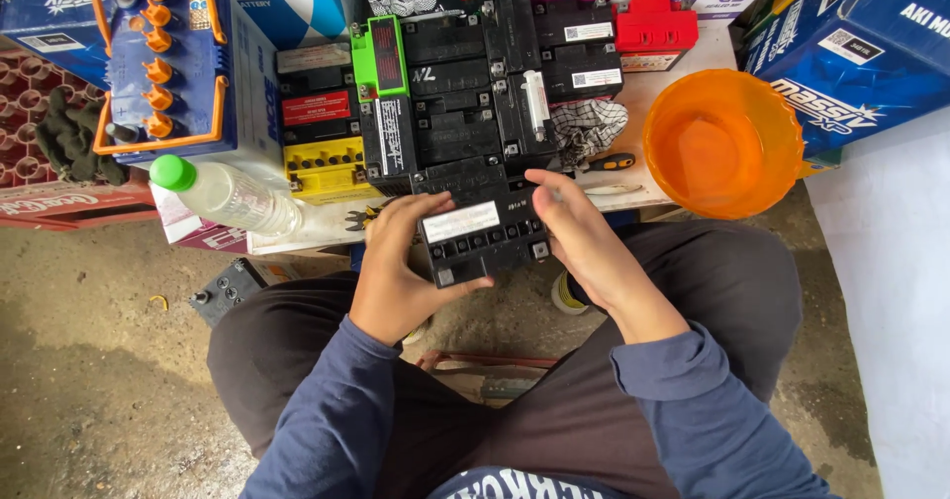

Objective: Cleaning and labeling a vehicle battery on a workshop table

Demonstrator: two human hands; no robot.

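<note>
A small black battery point(482, 239) with a white label sits at the front edge of a low bench, above my knees. My left hand point(401, 272) grips its left side, thumb across the bottom edge. My right hand point(579, 237) rests against its right side, fingers curled over the top corner. Several more black batteries point(485, 84) lie packed together just behind it. A yellow battery point(319, 168) and a red-labelled one point(317, 108) sit to the left of them.
An orange plastic bowl point(722, 143) stands at the right. A clear bottle with a green cap point(223, 194) lies at the left, below a blue battery with orange caps point(163, 64). A checked rag point(589, 128) and boxes line the back. A dark battery point(226, 288) lies on the ground.
</note>
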